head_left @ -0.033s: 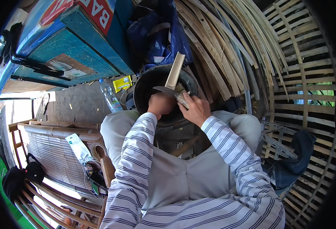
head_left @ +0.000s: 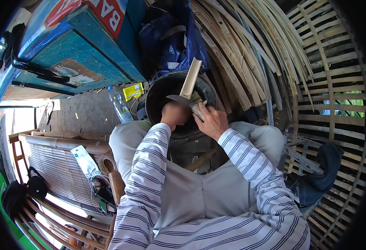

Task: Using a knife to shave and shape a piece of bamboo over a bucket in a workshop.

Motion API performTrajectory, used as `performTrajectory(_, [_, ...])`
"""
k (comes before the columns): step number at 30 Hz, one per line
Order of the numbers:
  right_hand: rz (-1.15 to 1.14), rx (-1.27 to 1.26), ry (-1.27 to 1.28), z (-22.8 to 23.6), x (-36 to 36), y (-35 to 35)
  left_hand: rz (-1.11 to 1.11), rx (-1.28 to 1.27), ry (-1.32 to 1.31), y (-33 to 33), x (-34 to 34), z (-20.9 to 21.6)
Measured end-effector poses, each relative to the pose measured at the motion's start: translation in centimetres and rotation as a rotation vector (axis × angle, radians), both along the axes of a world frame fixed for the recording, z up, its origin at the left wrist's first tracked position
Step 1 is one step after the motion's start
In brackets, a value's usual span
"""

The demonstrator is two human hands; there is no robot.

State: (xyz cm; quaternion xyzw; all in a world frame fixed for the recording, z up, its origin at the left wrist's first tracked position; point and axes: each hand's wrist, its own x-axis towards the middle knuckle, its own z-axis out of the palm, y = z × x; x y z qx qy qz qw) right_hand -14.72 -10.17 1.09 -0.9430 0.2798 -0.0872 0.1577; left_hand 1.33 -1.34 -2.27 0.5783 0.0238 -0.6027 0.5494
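1. Pale bamboo strip (head_left: 191, 79) slants up over the dark tub (head_left: 158, 89), just beyond the hands; it is likely light and stiff, best held along its long edges.
2. Right hand (head_left: 213, 121) grips the knife (head_left: 178, 98) by its handle, the safe end; its blade points left.
3. Left hand (head_left: 175, 113) is blurred near the blade; its hold I cannot tell.

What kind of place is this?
It looks like a small workshop, maybe for bamboo or wood: long pale strips are piled ahead, a slatted wall stands at the right, and the right hand holds a curved knife over a dark tub.
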Motion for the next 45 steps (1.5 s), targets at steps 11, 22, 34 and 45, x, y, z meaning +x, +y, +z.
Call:
performTrajectory(11, [0.057,-0.022,0.008,0.5,0.2,0.7,-0.002,-0.045,0.020,0.2,0.2,0.0])
performTrajectory(22, [-0.065,0.006,-0.027,0.9,-0.3,-0.9,-0.029,-0.071,-0.016,0.1,0.2,-0.7])
performTrajectory(34, [-0.166,0.101,0.013,1.7,-0.7,-2.9,-0.162,-0.091,-0.075,0.3,0.3,0.5])
performTrajectory(45, [-0.051,0.019,-0.051,1.5,-0.3,-1.3,-0.149,-0.069,-0.270,0.2,-0.2,0.9])
